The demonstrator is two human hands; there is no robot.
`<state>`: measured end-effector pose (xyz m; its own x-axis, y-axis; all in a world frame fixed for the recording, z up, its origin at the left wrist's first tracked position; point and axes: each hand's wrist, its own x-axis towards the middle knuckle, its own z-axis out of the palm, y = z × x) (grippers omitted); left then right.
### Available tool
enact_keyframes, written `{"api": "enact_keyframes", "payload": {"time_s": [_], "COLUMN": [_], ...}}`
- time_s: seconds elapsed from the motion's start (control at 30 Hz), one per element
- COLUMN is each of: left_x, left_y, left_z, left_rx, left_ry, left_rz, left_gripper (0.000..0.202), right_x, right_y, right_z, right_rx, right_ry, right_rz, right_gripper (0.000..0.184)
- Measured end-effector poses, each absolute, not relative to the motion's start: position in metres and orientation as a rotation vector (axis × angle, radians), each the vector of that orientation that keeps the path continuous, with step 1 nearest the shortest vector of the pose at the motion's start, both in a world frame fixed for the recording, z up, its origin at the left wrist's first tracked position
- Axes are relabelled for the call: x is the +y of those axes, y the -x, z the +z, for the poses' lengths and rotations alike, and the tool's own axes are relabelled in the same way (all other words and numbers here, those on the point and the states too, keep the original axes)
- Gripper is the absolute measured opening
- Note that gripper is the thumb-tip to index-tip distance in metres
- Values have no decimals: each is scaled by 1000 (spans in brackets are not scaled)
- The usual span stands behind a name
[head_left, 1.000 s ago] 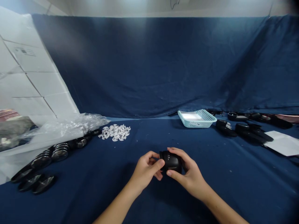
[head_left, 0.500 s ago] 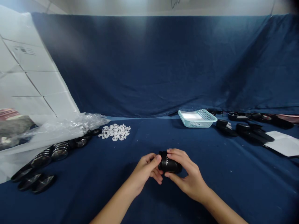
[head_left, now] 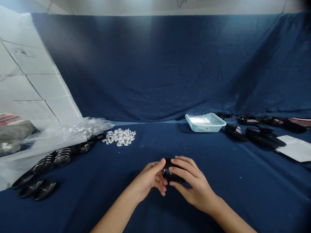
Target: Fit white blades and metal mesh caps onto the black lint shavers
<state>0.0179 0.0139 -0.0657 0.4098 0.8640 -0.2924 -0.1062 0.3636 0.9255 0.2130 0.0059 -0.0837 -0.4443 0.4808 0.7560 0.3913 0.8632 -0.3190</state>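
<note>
A small black rounded part sits between both my hands just above the blue cloth. My right hand wraps over its top and right side, fingers curled round it. My left hand pinches its left end with thumb and fingertips. Most of the part is hidden under my right fingers.
A pile of small white pieces lies at the back left, next to a row of dark round lenses spilling from a clear plastic bag. A light blue basket stands at the back right, beside several black parts and white paper.
Both hands have closed further over the black part and lowered slightly toward me; my right fingers now cover more of it. The part has turned in my grip.
</note>
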Motion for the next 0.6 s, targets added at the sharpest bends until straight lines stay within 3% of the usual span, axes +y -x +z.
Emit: {"api": "enact_keyframes", "payload": {"time_s": [0.13, 0.27, 0.43, 0.6], "left_x": [10, 10, 10, 7], "left_y": [-18, -16, -16, -16], "left_z": [-63, -62, -62, -65], "left_rx": [852, 789, 927, 1002], "left_ry": [-1106, -1230, -1515, -1685], "left_rz": [829, 871, 910, 926], "left_gripper": [46, 56, 63, 61], "right_x": [2, 0, 3, 11], "right_y": [-212, -213, -212, -206], "right_z": [-83, -85, -82, -77], "right_rx": [-1982, -1857, -1584, -1273], "right_ry": [691, 797, 1012, 1050], "right_rz": [213, 405, 901, 1357], "right_gripper": [48, 47, 34, 37]}}
